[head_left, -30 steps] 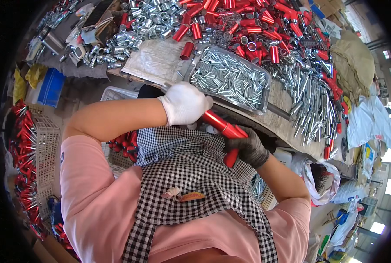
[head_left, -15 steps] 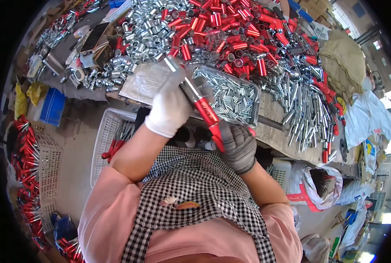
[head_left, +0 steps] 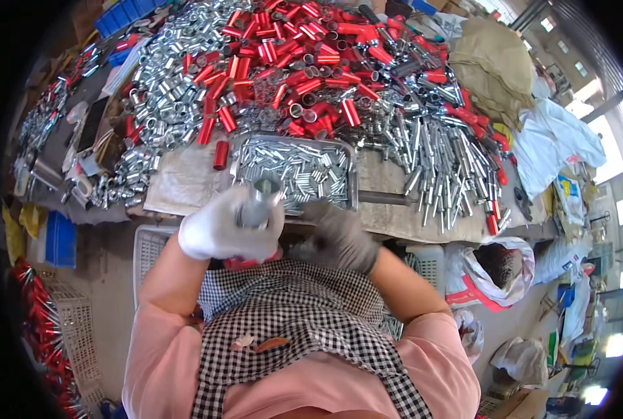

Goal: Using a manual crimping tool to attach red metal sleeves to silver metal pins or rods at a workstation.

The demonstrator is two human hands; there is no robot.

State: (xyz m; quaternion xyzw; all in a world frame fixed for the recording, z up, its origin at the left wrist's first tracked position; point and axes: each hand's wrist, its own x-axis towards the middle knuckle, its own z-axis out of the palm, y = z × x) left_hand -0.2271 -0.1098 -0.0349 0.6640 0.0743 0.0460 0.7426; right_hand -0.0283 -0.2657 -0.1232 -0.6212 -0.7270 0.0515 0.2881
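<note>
My left hand, in a white glove, is closed round a red-and-silver tubular tool. The tool's open metal end points up, and a bit of its red part shows below the fingers. My right hand, in a dark grey glove, is at the near edge of a metal tray. Motion smears its fingers, so whether they hold anything is unclear. Short silver pins fill the tray. Just left of it stands a red metal sleeve.
Behind the tray lie heaps of silver rings and red sleeves. Long metal rods spread to the right. White plastic baskets stand below the bench. An open sack is at the right.
The tool was slanted between both hands. My right hand has let go of it and moved left towards the tray, while my left hand has drawn it nearer. The view has also shifted.
</note>
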